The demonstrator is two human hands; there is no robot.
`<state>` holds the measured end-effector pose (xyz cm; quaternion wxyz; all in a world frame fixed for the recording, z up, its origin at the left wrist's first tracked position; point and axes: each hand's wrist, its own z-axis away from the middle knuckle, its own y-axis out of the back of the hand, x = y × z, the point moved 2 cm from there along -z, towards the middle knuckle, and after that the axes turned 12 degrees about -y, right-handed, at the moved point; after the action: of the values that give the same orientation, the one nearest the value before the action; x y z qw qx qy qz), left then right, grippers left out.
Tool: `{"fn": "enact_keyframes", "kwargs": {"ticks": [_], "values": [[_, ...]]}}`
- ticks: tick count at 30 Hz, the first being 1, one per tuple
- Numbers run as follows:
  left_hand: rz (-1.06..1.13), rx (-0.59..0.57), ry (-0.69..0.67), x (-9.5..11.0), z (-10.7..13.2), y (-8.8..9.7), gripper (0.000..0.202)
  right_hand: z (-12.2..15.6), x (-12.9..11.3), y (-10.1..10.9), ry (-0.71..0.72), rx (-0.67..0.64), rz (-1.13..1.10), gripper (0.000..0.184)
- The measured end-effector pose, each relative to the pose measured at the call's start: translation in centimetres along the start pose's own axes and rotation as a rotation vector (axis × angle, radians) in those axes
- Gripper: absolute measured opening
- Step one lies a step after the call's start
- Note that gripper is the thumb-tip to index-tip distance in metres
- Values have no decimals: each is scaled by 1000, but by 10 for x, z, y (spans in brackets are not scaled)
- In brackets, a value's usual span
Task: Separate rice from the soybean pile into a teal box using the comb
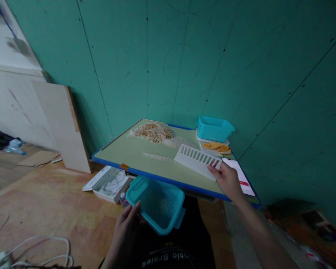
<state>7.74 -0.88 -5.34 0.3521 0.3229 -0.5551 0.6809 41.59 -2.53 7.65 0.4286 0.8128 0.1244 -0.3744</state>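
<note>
My left hand (127,219) grips the near left rim of a turquoise plastic container (144,192), held below the table's front edge. Some pale grains lie in its bottom. My right hand (226,177) is closed on the right end of a white slotted plastic strip (194,163), which stands tilted on the tabletop (120,153). Left of the strip runs a thin line of white grains (158,157) that look like rice. Farther back spreads a pile of golden kernels mixed with white grains (154,132); the kernels' kind is too small to tell.
A second turquoise container (214,129) stands at the back right, behind an orange cloth-like item (217,147). A phone (240,175) lies by the right edge. Below the table sit an open white box (112,186) and a bottle (123,199). White cables (44,239) cross the floor.
</note>
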Motion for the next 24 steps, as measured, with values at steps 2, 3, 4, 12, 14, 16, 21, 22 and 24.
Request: {"fn": "enact_keyframes", "kwargs": {"ticks": [2, 3, 4, 12, 14, 16, 21, 22, 24], "values": [[-8, -12, 19, 2, 0, 1, 45, 1, -4, -4, 16, 0, 1, 32], [-8, -20, 30, 3, 0, 1, 44, 1, -6, -7, 20, -2, 5, 32], [-6, -29, 40, 4, 0, 1, 43, 1, -9, -10, 21, -8, 10, 33], [-1, -50, -2, 13, -1, 0, 34, -9, -30, -39, 60, -112, -50, 28], [-5, -37, -11, 16, -2, -3, 37, -13, -34, -48, 66, -123, -76, 28], [-5, -32, -11, 21, -3, -6, 37, -15, -38, -56, 63, -141, -94, 28], [21, -41, -54, 29, -5, -13, 33, -17, -46, -71, 55, -194, -169, 26], [25, -36, -66, 30, -6, -14, 32, -18, -46, -73, 44, -217, -197, 26], [34, -25, -84, 30, -9, -16, 32, -21, -47, -78, 9, -273, -264, 26]]}}
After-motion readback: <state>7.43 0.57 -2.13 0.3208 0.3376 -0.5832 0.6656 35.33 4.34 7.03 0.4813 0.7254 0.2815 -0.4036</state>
